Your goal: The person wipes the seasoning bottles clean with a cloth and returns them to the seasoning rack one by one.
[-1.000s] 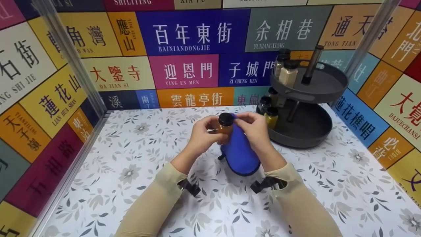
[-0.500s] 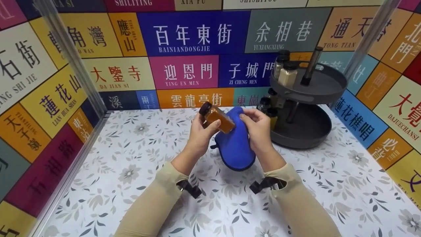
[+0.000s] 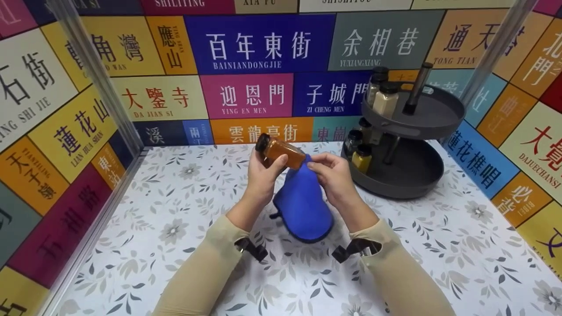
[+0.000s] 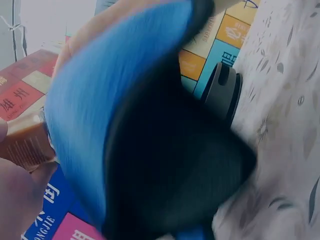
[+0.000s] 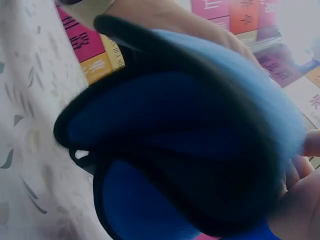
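Observation:
My left hand (image 3: 261,180) grips a spice jar (image 3: 284,153) with a black lid and orange-brown contents. The jar is tilted, lid to the upper left, its base against or close to the top of a blue cloth mitt (image 3: 304,204). Thumb and fingers of my right hand (image 3: 339,177) pinch that top end, and the mitt hangs below, black-edged with a small loop at its left. In the left wrist view the mitt (image 4: 82,110) covers much of the hands, with part of the jar (image 4: 30,145) showing. The right wrist view shows the mitt (image 5: 145,115) folded, its inside dark.
A dark two-tier round rack (image 3: 408,184) stands at the back right. Its upper tier holds jars, one with pale contents (image 3: 385,100); a yellow jar (image 3: 362,159) and others stand on the lower tier. Sign-patterned walls enclose the flower-patterned tabletop (image 3: 175,237).
The jar went from upright to tilted and shifted left and up with my left hand. The mitt has swung left and slightly lower, still pinched by my right hand.

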`<action>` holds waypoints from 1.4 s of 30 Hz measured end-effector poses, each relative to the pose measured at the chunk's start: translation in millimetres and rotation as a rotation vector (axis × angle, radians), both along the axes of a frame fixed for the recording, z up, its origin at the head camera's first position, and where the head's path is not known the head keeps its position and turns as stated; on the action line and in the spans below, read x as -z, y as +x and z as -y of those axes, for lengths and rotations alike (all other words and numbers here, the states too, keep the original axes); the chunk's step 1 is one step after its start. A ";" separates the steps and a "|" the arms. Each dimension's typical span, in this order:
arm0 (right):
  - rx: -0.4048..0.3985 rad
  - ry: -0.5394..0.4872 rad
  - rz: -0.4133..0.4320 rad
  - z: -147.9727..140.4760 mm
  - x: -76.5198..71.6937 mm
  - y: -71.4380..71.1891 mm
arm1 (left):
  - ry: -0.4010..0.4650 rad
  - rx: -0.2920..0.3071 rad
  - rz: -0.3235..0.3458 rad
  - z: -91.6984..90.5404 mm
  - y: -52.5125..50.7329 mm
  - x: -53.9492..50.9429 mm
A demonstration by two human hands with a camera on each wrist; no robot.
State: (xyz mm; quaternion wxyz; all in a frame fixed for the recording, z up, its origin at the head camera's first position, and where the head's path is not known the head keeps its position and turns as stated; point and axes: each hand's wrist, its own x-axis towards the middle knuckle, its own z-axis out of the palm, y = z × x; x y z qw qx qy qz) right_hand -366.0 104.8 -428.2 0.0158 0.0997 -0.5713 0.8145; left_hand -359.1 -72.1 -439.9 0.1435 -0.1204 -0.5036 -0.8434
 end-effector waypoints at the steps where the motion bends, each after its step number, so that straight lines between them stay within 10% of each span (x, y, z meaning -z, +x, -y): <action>1: 0.018 -0.006 0.001 -1.0 -1.0 -0.2 | -0.002 0.011 -0.007 -0.1 0.4 0.0; 8: 0.093 -0.076 0.001 3.3 2.2 -0.6 | -0.064 0.008 -0.039 -2.2 5.7 -3.0; 20: -0.067 0.086 0.017 0.0 3.9 -2.7 | -0.018 -0.024 -0.008 4.5 2.7 0.0; 32: 0.036 -0.054 0.055 0.3 2.6 -3.3 | -0.125 -0.064 -0.051 -2.2 8.2 -3.8; 42: -0.094 0.084 0.020 -4.8 3.7 -3.7 | -0.073 -0.043 -0.057 2.2 5.1 -2.5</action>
